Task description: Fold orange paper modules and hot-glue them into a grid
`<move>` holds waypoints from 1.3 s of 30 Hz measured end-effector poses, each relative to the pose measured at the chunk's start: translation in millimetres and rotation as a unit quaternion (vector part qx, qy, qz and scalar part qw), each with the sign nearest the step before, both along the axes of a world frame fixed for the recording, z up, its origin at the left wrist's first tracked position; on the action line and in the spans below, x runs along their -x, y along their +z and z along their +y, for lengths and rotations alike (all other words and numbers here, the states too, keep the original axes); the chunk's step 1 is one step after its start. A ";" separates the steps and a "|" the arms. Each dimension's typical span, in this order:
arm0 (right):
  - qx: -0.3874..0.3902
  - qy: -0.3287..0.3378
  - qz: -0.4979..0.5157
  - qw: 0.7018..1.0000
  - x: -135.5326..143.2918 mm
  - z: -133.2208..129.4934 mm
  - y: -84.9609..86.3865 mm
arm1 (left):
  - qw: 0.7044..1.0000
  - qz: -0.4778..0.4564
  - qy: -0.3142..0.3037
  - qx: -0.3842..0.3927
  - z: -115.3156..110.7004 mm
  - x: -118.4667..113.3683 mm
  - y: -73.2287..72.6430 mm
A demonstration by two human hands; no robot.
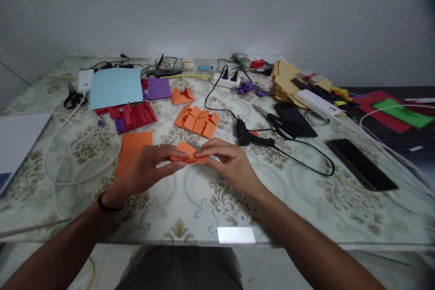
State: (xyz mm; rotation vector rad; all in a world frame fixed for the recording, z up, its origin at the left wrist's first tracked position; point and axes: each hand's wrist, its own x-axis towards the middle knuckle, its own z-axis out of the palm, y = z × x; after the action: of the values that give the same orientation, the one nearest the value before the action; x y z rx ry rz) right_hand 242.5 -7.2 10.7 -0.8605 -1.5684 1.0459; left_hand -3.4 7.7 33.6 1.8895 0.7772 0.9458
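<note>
Head view: two hands pinch a small folded orange paper [186,147], toward the table's near edge from its middle.

The left hand [149,167] grips its left end between thumb and fingers, the right hand [231,163] its right end; whether it touches the table [190,217] is unclear. For a clean fold, it would help to line up the edges first, then press evenly outward with both thumbs bracing. A shiny, flower-patterned cover dresses the table; a glue gun [251,138] lies right of the hands, a phone [362,163] toward the right edge, a pale blue sheet [116,88] toward the far left corner. Beyond the far edge rises a plain grey wall [204,9].
</note>
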 end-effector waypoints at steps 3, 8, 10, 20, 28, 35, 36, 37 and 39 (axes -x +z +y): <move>0.023 0.001 0.006 1.000 1.6 -1.6 4.5 | 1.000 0.009 0.010 -0.026 -2.3 -0.2 3.1; 0.044 -0.008 0.028 0.999 6.0 -5.2 8.2 | 0.997 0.000 0.043 -0.069 -7.4 -3.3 5.7; 0.049 -0.011 0.047 0.998 7.5 -6.6 7.7 | 0.994 -0.011 0.070 -0.078 -9.7 -4.9 5.0; 0.013 -0.036 0.055 0.998 10.1 -10.6 9.0 | 0.991 -0.038 0.108 -0.071 -16.6 -5.3 3.0; 0.002 -0.070 0.036 0.997 11.2 -15.0 4.7 | 0.989 -0.041 0.135 -0.050 -19.9 -8.9 2.4; -0.012 -0.077 0.037 0.996 9.4 -15.7 4.7 | 0.989 -0.056 0.120 -0.064 -17.3 -8.2 1.6; -0.021 -0.073 0.040 0.996 9.0 -15.8 5.1 | 0.989 -0.051 0.121 -0.073 -16.9 -7.7 2.6; -0.031 -0.069 0.040 0.996 8.6 -15.9 5.7 | 0.988 -0.043 0.124 -0.083 -16.5 -7.0 3.7; -0.052 -0.063 0.035 0.996 8.0 -16.3 7.1 | 0.987 -0.025 0.124 -0.100 -15.9 -5.3 5.9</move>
State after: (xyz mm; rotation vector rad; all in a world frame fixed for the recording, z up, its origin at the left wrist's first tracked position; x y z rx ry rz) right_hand 234.6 -23.5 17.8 -0.8316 -1.4777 0.8884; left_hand 1.9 -8.2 39.5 1.9619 0.9305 1.2618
